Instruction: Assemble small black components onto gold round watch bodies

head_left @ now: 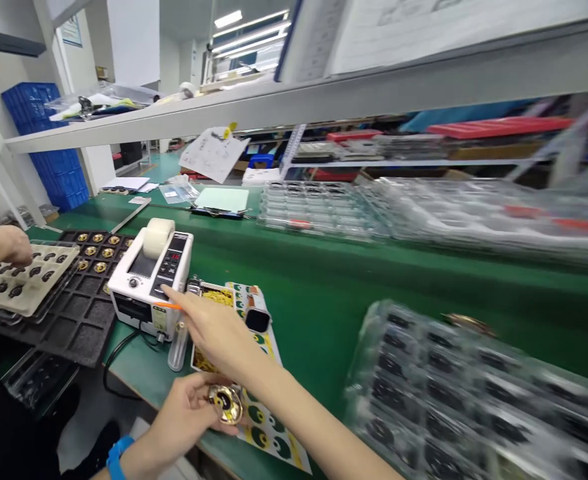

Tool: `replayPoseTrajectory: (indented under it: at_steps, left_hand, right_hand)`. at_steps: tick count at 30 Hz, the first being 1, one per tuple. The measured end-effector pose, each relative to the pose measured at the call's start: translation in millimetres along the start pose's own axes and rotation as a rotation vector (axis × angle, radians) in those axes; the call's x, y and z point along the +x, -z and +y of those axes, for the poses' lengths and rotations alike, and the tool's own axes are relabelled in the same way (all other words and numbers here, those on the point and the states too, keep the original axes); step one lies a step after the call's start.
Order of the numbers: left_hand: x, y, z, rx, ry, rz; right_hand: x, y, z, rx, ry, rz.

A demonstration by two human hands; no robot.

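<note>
My left hand (189, 410), below a blue wristband, grips a round gold watch-case-like part (227, 404) with a dark and yellow centre. My right hand (211, 327) reaches across above it to a white tape dispenser (149, 287). Its extended index finger lies at the dispenser's front panel, near a dark button. From under that finger sticks out a thin orange tool (168, 305); the rest of it is hidden by the hand. A tape roll (158, 238) sits on top of the dispenser. Beneath my hands lies a sheet of green and yellow stickers (269, 430).
A box of yellow pieces (217, 297), a clear tube (178, 348) and a smartwatch-like item (257, 319) stand close by. At left, a co-worker's hand (17, 247) is over a cream tray (29, 277), beside a black compartment tray (87, 327). Clear trays (424, 393) lie at right.
</note>
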State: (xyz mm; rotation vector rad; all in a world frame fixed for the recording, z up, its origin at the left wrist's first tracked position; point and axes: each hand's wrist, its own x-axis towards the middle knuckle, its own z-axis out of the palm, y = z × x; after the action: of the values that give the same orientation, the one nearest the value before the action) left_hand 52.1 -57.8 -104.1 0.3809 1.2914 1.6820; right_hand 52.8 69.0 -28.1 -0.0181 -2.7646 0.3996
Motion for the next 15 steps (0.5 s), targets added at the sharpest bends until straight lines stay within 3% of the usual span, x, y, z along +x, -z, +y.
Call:
replayPoseTrajectory:
  at_steps: [4, 9, 15]
  left_hand:
    - [4, 8.6, 1, -0.039, -0.024, 0.016]
    - [11, 7.7, 4, -0.083, -0.047, 0.022]
    - [16, -6.4, 22, -0.125, -0.155, 0.108]
  right_hand:
    - [-31, -5, 34, 0.110, 0.006, 0.154]
    - [-40, 0, 73, 0.166, -0.021, 0.089]
    - [-43, 26, 81, 0.295, -0.200, 0.321]
